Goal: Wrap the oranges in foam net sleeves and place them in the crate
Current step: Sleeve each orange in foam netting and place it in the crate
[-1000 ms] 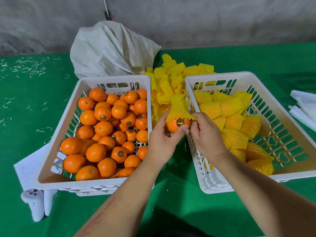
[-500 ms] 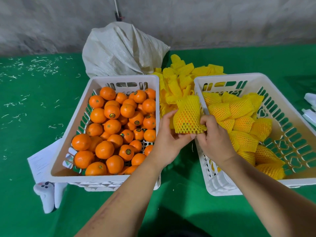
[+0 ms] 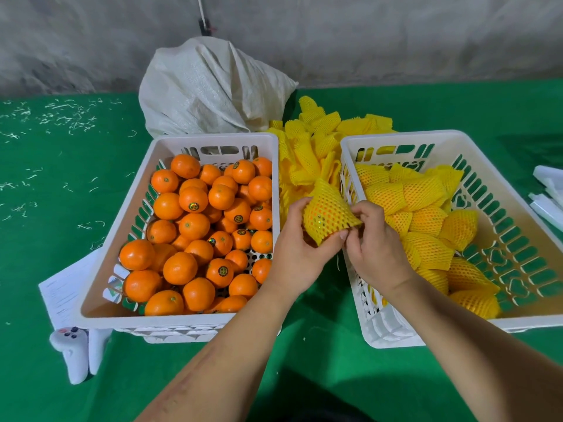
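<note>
Between the two crates I hold an orange in a yellow foam net sleeve (image 3: pixel 327 215). My left hand (image 3: pixel 300 254) cups it from below and the left. My right hand (image 3: pixel 376 242) pinches the sleeve's lower right edge. The left white crate (image 3: pixel 122 248) is full of bare oranges (image 3: pixel 195 226). The right white crate (image 3: pixel 524 239) holds several sleeved oranges (image 3: pixel 423 220). A pile of loose yellow sleeves (image 3: pixel 310 147) lies between the crates at the back.
A white woven sack (image 3: pixel 210 89) sits behind the left crate. A sheet of paper (image 3: pixel 65 293) and a white controller (image 3: pixel 74 354) lie at the left crate's near corner. White foam pieces (image 3: pixel 548 193) lie at the far right. Green cloth covers the table.
The sleeve has been pulled down over the orange, which showed bare at the bottom a second ago. Both hands have stayed on it, and it has tilted with its open end turned lower right.
</note>
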Available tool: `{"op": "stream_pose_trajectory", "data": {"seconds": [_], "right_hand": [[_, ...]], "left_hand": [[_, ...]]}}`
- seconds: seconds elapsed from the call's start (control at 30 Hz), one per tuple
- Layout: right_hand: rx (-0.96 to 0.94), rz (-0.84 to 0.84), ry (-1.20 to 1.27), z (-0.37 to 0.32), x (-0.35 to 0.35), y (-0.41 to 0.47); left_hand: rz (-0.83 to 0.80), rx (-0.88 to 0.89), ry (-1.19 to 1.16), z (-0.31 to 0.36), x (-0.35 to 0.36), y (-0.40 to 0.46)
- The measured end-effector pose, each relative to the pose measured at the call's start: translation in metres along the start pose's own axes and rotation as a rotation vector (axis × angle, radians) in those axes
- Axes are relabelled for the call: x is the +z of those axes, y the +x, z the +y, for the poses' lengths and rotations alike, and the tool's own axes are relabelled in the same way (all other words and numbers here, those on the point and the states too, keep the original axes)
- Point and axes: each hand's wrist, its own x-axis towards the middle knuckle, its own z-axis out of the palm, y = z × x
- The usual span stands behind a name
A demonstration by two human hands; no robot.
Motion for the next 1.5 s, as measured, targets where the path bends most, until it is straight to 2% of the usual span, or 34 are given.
{"op": "stream_pose_trajectory", "data": {"seconds": [0.1, 0.17, 0.3, 0.37, 0.47, 0.6, 0.73, 0.8, 0.93, 1.07, 1.17, 1.27, 1.37, 1.5], "right_hand": [[-0.118, 0.02, -0.031, -0.005, 0.0, 0.0], [-0.127, -0.008, -0.002, -0.005, -0.001, -0.001], [0.183, -0.087, 0.176, 0.002, -0.001, 0.0], [0.252, -0.123, 0.133, 0.007, 0.001, 0.001], [0.128, -0.163, -0.066, 0.009, 0.004, 0.003], [-0.003, -0.089, -0.078, 0.007, 0.004, 0.002], [-0.015, -0.169, -0.077, 0.005, 0.005, 0.002], [0.105, -0.211, 0.01, 0.007, 0.003, 0.004], [0.387, -0.329, 0.37, 0.006, -0.006, 0.004], [0.48, -0.433, 0.593, 0.002, -0.021, -0.012], [0.54, -0.389, 0.554, -0.006, -0.025, -0.017], [0.512, -0.248, 0.5, -0.008, -0.02, -0.022], [0.507, -0.092, 0.626, -0.006, -0.022, -0.031], [0.533, 0.045, 0.649, -0.007, -0.026, -0.032]], "left_hand": [[0.072, -0.005, -0.1, -0.003, 0.001, 0.004], [0.079, -0.02, -0.101, -0.003, 0.0, 0.005], [0.014, -0.027, -0.075, -0.005, 0.002, 0.0], [0.005, -0.018, -0.083, -0.002, 0.001, 0.0], [-0.017, 0.007, -0.075, 0.001, 0.0, 0.004], [0.04, -0.015, -0.123, 0.002, -0.003, 0.003], [0.075, -0.041, -0.152, 0.004, -0.006, 0.003], [0.073, -0.054, -0.145, 0.004, -0.005, 0.002], [0.043, -0.034, -0.056, 0.0, -0.005, 0.0], [-0.064, -0.041, 0.064, -0.007, -0.003, 0.003], [-0.15, 0.043, 0.133, -0.007, 0.005, -0.001], [-0.196, 0.118, 0.207, -0.004, 0.009, -0.007], [-0.255, 0.118, 0.318, -0.003, 0.01, -0.011], [-0.293, 0.153, 0.458, -0.002, 0.015, -0.019]]}}
